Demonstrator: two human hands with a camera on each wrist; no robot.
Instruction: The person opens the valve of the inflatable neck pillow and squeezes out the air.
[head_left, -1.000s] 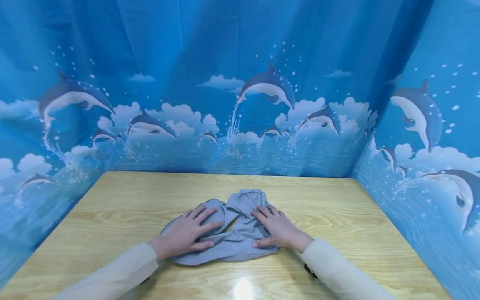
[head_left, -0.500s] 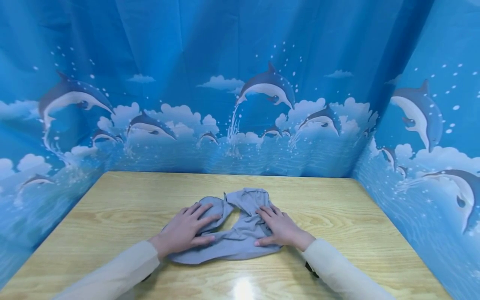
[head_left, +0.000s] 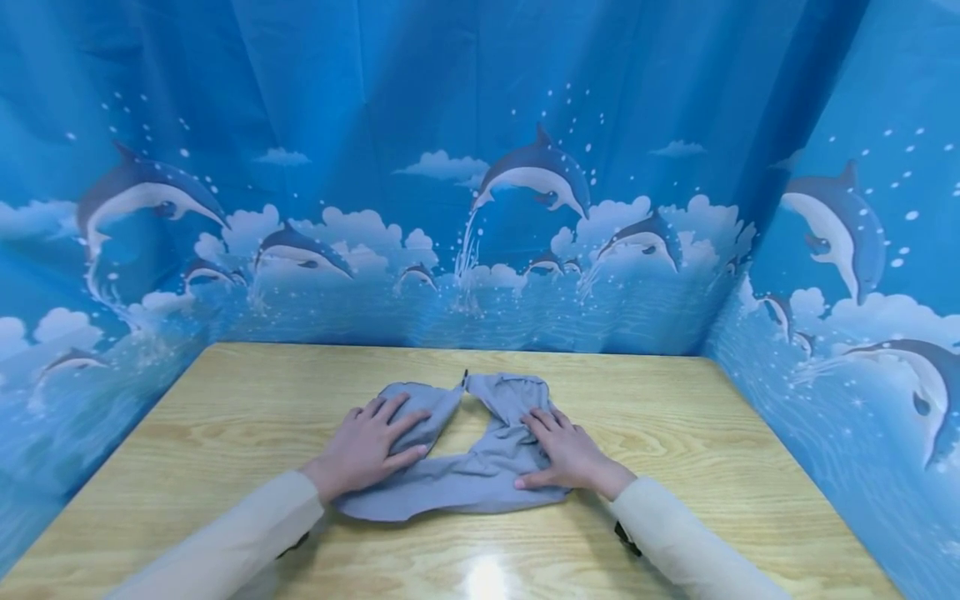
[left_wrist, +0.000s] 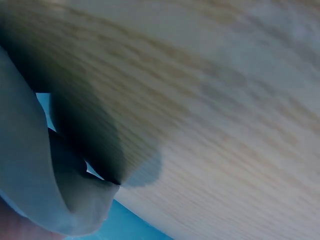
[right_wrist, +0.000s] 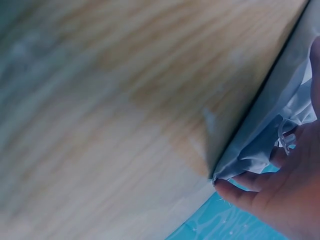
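Observation:
A piece of grey cloth (head_left: 450, 483) lies wrinkled on the table, with a gap in its middle where the wood shows through. My left hand (head_left: 369, 443) rests on its left part, fingers spread and nearly straight. On the crumpled right part rests my right hand (head_left: 566, 454), fingers spread and thumb apart. A thin dark tip (head_left: 466, 377) sticks up at the cloth's far edge. In the right wrist view the fingertips touch the cloth (right_wrist: 257, 150) near its edge. Pale fabric (left_wrist: 85, 210) fills the lower left of the left wrist view.
The light wood table (head_left: 675, 433) extends on all sides of the cloth. A blue curtain (head_left: 420, 100) printed with dolphins hangs behind it and along its sides. Pale sleeves (head_left: 255, 525) cover both forearms.
The left hand has slid slightly left and away, the right hand slightly right. The cloth has spread between them, its middle gap has widened, and the dark tip now shows at the far edge.

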